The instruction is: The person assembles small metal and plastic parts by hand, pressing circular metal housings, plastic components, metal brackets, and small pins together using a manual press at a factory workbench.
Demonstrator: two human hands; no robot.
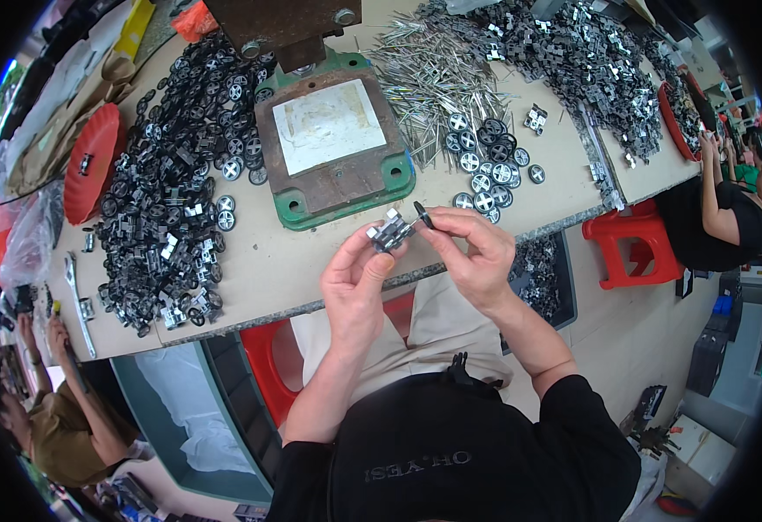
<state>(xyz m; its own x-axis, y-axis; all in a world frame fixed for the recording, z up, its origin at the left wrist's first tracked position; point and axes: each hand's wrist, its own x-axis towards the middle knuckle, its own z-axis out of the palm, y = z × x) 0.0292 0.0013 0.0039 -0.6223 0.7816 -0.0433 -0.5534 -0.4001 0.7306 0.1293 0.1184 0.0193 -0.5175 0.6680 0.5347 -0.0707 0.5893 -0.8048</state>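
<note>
Metal bracket (389, 231) pinched in left hand (356, 283), just in front of the green press base (333, 143). Right hand (472, 252) grips a small black wheel (423, 214) touching the bracket. Right of the base: loose wheels (488, 165) and steel pins (424, 78). Left of it: heap of black parts (176, 183), red fan (92, 161). All on pale surface (250, 261).

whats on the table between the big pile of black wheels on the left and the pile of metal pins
The green-based press block with its rusty brown plate and pale sheet on top sits between the black wheel pile and the metal pins, seen in the head view.
</note>
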